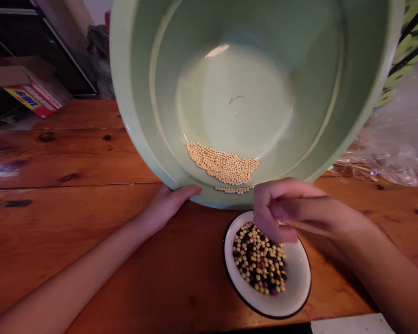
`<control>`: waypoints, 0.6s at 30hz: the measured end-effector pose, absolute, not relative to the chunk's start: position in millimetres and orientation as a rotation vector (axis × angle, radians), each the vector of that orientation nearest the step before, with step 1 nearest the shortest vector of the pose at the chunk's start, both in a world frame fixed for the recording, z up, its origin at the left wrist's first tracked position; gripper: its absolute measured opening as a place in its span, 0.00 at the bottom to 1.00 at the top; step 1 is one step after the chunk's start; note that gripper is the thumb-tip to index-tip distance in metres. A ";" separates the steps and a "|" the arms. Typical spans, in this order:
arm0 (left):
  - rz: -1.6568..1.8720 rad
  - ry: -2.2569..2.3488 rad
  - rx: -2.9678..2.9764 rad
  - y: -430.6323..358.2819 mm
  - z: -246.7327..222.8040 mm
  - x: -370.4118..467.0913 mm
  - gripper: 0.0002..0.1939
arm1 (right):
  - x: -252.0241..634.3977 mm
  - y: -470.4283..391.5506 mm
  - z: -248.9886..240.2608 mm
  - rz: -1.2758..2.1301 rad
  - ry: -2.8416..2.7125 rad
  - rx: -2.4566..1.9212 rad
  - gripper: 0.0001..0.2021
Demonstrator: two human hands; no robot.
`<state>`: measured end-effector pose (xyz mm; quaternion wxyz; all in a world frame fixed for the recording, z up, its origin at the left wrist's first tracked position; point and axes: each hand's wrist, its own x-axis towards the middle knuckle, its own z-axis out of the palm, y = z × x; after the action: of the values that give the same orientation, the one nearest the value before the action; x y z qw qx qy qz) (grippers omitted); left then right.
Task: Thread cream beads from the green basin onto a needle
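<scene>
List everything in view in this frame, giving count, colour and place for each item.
Basin: one, green, upper middle, tilted
Small beads: too many to count, pale tan, low inside the basin
Bowl: one, white with dark rim, lower middle
Mixed beads: too many to count, mostly tan and black, in the bowl
Table: one, brown wood, beneath
Box: one, cardboard with red and yellow print, upper left
Clear plastic: count unclear, transparent, right
Spotted yellow-green material: count unclear, upper right
Left hand: one, bare, thumb over basin rim
Right hand: one, bare, fingers curled, above bowl
</scene>
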<state>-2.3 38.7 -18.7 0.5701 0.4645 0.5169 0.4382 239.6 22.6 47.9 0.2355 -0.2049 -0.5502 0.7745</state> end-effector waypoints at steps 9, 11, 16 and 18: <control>0.983 1.287 1.123 36.5 -16.0 -4.1 0.26 | 239.8 31.6 53.3 2.089 -2.162 -0.443 0.08; 0.982 1.268 1.121 36.8 -17.2 -4.5 0.25 | 241.9 33.8 52.7 2.097 -2.126 -0.467 0.09; 1.003 1.191 1.123 36.9 -20.9 -4.4 0.24 | 246.9 36.5 49.7 1.974 -1.995 -0.580 0.08; 1.009 1.186 1.127 36.8 -21.1 -3.9 0.23 | 246.4 37.7 46.5 1.821 -1.945 -0.708 0.08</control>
<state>-3.9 36.8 -21.1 0.5727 0.4807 0.5058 0.4302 246.4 37.7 46.5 0.1914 -0.2520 -0.6926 0.6482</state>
